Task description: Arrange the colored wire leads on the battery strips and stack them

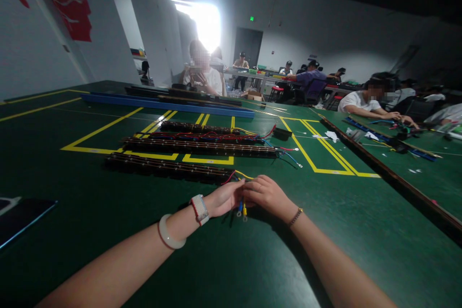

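Note:
My left hand (226,197) and my right hand (265,193) meet at the right end of the nearest long dark strip (166,166). Both have their fingers closed around the wires coming from that end. Below the fingers hang a blue ring terminal (239,210) and a yellow ring terminal (245,214). A yellow wire (244,175) and a red wire (228,177) show just above my left hand. Beyond lie several similar strips (202,147) with red, blue and yellow leads; two of their ring terminals rest on the green table (202,260).
A long blue channel (166,105) lies across the back, and a long brown rail (382,173) runs along the right. A dark flat panel (25,216) is at the left edge. A small black block (282,134) sits past the strips. People sit opposite and at the right.

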A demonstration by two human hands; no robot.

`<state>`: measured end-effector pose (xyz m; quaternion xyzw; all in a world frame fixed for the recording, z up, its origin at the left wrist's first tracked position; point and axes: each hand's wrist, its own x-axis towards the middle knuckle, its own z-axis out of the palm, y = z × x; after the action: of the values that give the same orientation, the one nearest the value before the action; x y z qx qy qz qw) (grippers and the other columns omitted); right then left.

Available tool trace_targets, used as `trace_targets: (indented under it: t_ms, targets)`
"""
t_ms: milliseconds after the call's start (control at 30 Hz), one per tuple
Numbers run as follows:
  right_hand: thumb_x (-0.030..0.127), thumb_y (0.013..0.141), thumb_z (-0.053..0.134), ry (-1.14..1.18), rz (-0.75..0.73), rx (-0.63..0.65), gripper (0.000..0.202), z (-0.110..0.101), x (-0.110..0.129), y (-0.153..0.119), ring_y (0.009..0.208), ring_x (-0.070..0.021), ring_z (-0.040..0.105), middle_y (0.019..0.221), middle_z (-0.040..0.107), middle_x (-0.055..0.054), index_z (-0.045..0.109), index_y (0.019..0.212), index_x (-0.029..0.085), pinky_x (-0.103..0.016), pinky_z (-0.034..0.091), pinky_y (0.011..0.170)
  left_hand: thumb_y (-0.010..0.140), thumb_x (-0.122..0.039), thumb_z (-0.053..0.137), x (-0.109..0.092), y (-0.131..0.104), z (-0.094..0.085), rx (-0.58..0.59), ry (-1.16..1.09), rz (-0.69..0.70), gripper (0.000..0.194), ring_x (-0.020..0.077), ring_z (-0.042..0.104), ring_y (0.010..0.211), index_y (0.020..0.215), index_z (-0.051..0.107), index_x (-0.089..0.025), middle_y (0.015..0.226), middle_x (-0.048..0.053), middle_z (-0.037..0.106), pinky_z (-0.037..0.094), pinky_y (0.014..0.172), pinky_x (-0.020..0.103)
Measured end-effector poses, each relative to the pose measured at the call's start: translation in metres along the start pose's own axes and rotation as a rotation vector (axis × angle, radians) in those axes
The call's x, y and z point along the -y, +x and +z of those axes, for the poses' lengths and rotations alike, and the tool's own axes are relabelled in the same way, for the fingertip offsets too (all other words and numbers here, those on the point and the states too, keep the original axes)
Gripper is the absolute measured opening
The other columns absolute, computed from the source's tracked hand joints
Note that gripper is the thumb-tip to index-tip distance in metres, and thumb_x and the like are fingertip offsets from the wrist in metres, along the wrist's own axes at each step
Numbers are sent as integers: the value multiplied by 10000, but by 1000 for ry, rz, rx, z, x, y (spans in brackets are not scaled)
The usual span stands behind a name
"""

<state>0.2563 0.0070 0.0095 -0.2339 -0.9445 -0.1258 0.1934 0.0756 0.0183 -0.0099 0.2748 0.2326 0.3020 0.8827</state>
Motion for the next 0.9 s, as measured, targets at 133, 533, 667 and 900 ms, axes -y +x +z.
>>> trace_targets:
  t_ms: [133,533,667,900]
  targets:
    - [258,923,480,169,72,-99,198,6,-6,-2,897,-145,580,1065,651,-58,619,1059,220,-311,434,817,841,-256,408,-2,-1,-1,105,-54,-18,263,214,646,829,932,572,-72,874,142,669,482,818,379]
    - [307,888,543,389,359,-348,145,2,-4,28,882,-153,606,915,682,-31,647,947,226,-305,461,810,792,-175,489,4,2,-4,124,106,46,184,225,626,939,905,612,-97,907,143,675,419,925,404]
    - [330,881,553,261,381,-237,168,3,-4,71,805,-156,571,841,666,-35,676,891,216,-290,423,745,801,-207,480,5,2,-4,65,130,28,202,224,627,883,853,633,-87,814,131,665,412,933,416]
    - [334,869,575,49,301,31,164,19,-4,117,781,-157,483,791,617,-35,691,883,219,-290,338,715,838,-188,475,2,-4,5,11,151,50,210,190,617,850,942,654,-154,878,68,672,453,889,374]
